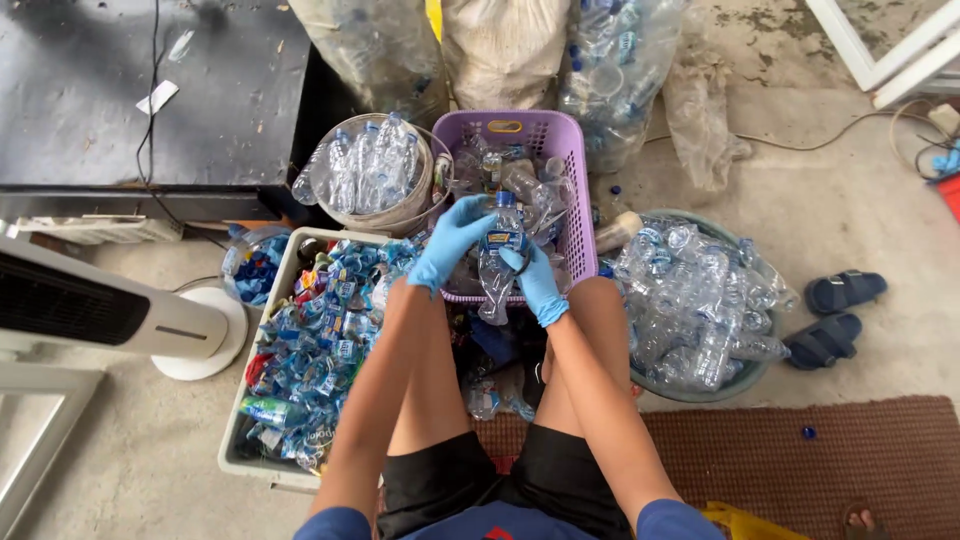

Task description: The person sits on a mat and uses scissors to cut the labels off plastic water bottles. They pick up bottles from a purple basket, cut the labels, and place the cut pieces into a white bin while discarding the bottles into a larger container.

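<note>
Together, two blue-gloved hands, left hand (pixel 450 243) and right hand (pixel 537 281), wrap their fingers around one clear plastic bottle (pixel 497 262), held over one purple basket (pixel 577 180) at twelve o'clock; two sandals (pixel 838 315) lie at three o'clock.

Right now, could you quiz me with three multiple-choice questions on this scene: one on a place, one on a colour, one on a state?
1. Where is the purple basket?
A. ahead of the knees
B. on the mat
C. beside the sandals

2. What colour are the gloves?
A. yellow
B. blue
C. white

3. The clear bottle is
A. lying in the tub
B. held by both hands
C. standing on the floor

Answers: 1 A, it sits just beyond the knees. 2 B, both gloves are blue. 3 B, left hand and right hand grip it.
</note>
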